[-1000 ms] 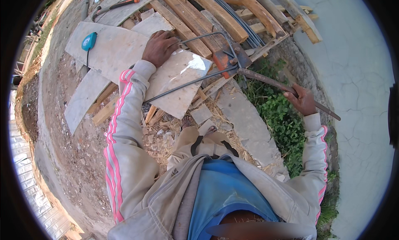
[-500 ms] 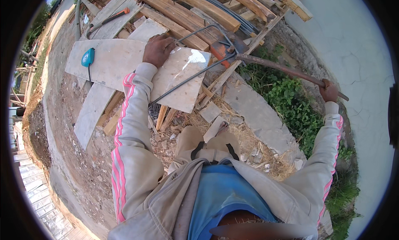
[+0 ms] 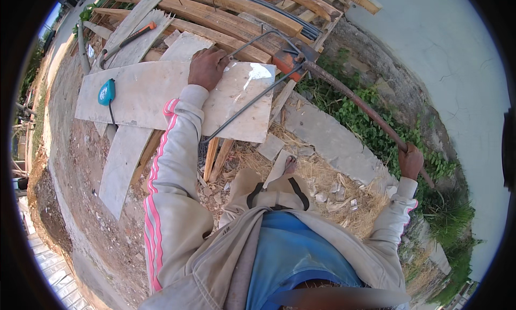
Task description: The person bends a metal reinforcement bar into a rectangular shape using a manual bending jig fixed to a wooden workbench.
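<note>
My left hand [image 3: 208, 67] rests over the pale board [image 3: 150, 87], its fingers closed round one end of a thin steel bar [image 3: 250, 105]. The bar is bent into an angular, open loop, and its long straight leg crosses above the board. Its bent corner lies at an orange metal block [image 3: 287, 62], where the details are too small to make out. My right hand [image 3: 410, 160] is wrapped round a long rusty pipe [image 3: 365, 99] near its far end. The pipe slopes from the block down to the right.
A teal tape measure [image 3: 107, 92] and an orange-handled hammer-like tool [image 3: 129, 40] lie to the left. Timber planks [image 3: 220, 25] are stacked at the back. Green plants [image 3: 355, 89] and a pale wall [image 3: 446, 47] stand right. Rubble and straw [image 3: 333, 189] surround my feet.
My right hand has pulled the pipe's far end down toward me, so the pipe slopes more steeply. My left hand stays on the steel bar. The whole view has shifted slightly.
</note>
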`<state>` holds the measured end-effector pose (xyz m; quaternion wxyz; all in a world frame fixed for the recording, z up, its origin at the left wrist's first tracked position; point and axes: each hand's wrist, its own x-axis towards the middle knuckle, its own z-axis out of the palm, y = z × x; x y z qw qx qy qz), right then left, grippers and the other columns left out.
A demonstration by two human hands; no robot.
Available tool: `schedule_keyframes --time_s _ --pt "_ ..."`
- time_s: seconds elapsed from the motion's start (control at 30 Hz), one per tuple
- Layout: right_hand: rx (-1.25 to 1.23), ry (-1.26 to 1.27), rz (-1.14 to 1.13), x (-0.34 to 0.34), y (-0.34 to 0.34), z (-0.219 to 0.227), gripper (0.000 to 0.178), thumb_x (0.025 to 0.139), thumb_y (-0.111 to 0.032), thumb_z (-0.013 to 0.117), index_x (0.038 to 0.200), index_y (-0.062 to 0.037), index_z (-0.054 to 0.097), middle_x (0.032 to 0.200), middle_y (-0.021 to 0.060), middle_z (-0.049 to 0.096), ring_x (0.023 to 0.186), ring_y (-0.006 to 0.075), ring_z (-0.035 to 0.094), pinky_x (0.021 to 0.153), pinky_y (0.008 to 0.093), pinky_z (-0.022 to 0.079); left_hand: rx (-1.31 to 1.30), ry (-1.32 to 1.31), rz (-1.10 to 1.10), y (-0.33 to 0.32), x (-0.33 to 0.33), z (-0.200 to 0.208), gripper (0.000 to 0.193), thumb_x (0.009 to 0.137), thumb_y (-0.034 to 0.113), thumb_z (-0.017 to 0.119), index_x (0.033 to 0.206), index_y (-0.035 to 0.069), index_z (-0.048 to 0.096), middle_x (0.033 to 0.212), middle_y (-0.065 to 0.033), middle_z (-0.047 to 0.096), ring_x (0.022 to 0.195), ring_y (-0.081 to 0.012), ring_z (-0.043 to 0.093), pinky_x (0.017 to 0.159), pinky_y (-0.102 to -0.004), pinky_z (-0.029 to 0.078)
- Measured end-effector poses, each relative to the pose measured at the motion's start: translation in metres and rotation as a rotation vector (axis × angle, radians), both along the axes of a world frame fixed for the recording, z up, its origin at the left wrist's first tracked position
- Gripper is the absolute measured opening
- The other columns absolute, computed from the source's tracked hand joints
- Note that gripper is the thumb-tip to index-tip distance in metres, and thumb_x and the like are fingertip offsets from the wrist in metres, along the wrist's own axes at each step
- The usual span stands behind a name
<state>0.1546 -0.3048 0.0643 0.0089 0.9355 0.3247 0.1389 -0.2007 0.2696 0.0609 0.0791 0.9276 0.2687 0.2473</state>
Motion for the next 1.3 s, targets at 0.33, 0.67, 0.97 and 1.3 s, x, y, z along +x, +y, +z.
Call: schedule_keyframes --time_s 0.33,0.67,0.97,1.3 --pt "0.012 -0.09 -0.22 -0.087 -0.003 0.004 0.028 0.084 -0.037 0.072 0.087 -0.0089 0.074 0.082 0.0195 0.071 0.078 0.0423 0.068 0.071 0.0528 0.053 -0.053 0.045 0.015 0.01 0.008 -0.006 0.026 0.094 0.035 0.063 0.103 0.014 0.076 0.108 -0.0101 0.071 0.105 -0.031 0.066 0.101 -0.0478 0.044" --pt "0.113 0.028 -0.373 -0.308 0.035 0.014 0.04 0.09 -0.048 0.068 0.101 -0.0094 0.066 0.074 0.0166 0.069 0.069 0.0413 0.068 0.063 0.0532 0.051 -0.065 0.077 0.023 0.009 0.01 -0.002 0.029 0.095 0.038 0.062 0.108 0.017 0.077 0.111 -0.0091 0.072 0.111 -0.0295 0.065 0.102 -0.0508 0.042" --pt "0.46 1.009 -0.275 -0.272 -0.073 0.065 0.056 0.098 -0.063 0.056 0.083 -0.0085 0.054 0.058 0.0042 0.053 0.049 0.0145 0.055 0.047 0.0335 0.046 -0.059 0.084 0.025 0.014 0.013 -0.006 0.033 0.096 0.042 0.06 0.106 0.017 0.078 0.111 -0.0096 0.071 0.108 -0.0307 0.066 0.099 -0.051 0.044" --pt "0.337 0.849 -0.4 -0.301 -0.146 0.055 0.064 0.097 -0.065 0.056 0.065 -0.0097 0.05 0.055 -0.0017 0.046 0.05 0.0107 0.04 0.047 0.032 0.032 -0.077 0.085 0.029 0.015 0.014 -0.002 0.034 0.094 0.043 0.061 0.102 0.014 0.079 0.103 -0.0135 0.075 0.099 -0.0332 0.07 0.095 -0.0497 0.046"
